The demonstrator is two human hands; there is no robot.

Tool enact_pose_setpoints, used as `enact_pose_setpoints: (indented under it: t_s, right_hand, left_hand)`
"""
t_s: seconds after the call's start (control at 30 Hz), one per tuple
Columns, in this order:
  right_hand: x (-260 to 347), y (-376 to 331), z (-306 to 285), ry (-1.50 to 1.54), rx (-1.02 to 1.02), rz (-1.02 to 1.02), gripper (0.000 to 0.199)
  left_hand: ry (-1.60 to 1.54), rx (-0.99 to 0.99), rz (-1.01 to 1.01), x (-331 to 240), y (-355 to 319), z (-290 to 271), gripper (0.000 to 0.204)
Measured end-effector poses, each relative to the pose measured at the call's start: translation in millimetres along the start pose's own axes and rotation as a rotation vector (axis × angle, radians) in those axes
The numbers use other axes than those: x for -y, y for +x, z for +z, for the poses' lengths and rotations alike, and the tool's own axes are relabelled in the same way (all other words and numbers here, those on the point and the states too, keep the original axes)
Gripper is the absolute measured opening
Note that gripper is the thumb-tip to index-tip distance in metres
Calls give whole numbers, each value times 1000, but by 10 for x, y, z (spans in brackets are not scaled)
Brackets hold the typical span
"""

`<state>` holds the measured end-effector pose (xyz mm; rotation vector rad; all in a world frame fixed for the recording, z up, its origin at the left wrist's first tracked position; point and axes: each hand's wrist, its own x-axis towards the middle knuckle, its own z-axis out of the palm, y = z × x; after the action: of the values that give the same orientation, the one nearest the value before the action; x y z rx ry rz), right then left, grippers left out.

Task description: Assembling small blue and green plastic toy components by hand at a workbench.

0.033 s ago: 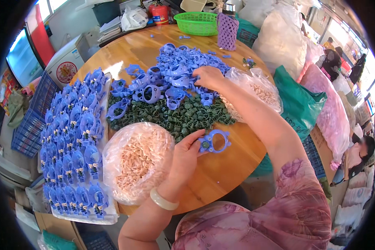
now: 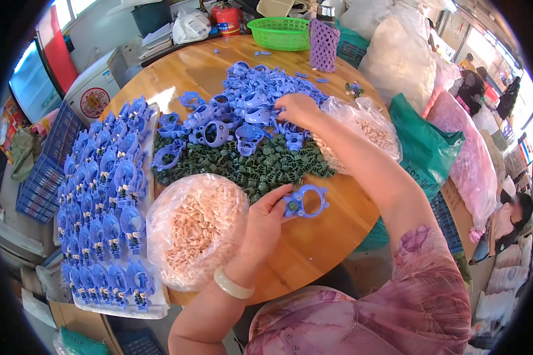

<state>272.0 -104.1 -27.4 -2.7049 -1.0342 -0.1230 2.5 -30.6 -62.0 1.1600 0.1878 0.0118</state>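
My left hand (image 2: 265, 220) grips a blue plastic ring-shaped part (image 2: 311, 200) by its side, with a dark green piece set in it next to the round opening. At the right end of a heap of small blue plastic parts (image 2: 272, 83), my right hand (image 2: 297, 110) has its fingers closed at the heap's edge; whatever they pinch is hidden. Larger blue ring parts (image 2: 215, 134) lie on and beside a spread of dark green plastic pieces (image 2: 249, 163). Close to my left wrist sits a clear bag of small cream-coloured pieces (image 2: 196, 228).
Left of the bag, a white board (image 2: 155, 296) carries rows of blue assembled parts. Another bag of cream pieces (image 2: 370, 131) lies under my right forearm. A green basket (image 2: 278, 34) and a bottle in a purple knitted cover (image 2: 324, 46) stand at the table's far edge.
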Motion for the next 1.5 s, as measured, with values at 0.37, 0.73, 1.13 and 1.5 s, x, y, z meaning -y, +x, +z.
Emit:
enact_pose_setpoints:
  t_s: [0.37,0.73,1.13,1.5]
  right_hand:
    - [-85,-390,-197,771,37,99,25]
    - [102,-1491,-376,1147,108,166,19]
    - [38,-2271,-143,1221,190,223,15]
    - [282,-2259,-232,1395,61,124,20]
  left_hand:
    - [-6,-32,-31,-36,-16,7,30]
    - [-20,-74,-37,-103,-37,15,29]
    - [-48,-128,66,-145,9,-68,28]
    - [-75,-109,28,-141,-26,-32,29]
